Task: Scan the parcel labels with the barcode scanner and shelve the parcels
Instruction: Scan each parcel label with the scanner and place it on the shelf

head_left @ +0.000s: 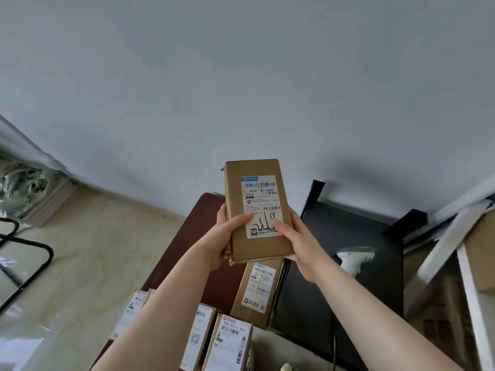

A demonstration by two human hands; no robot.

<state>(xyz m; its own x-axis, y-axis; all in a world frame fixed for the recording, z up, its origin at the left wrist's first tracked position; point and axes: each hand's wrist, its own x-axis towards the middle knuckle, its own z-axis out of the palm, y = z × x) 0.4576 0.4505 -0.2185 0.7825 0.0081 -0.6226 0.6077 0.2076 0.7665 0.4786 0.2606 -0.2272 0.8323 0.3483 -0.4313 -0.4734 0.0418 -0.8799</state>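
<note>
Table [171, 253] mostly hidden; hands [227, 236] grip parcel [257, 210].

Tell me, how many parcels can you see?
5: one held up in both hands, one below it, three at the bottom. Arms may hide more.

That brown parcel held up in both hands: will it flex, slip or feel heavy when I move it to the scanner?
The parcel is probably stiff: its cardboard edges look straight under the grip of the left hand and right hand. Likely light, since it is held upright by its lower end. The plain cardboard seems unlikely to slip, though the glossy label might.
</note>
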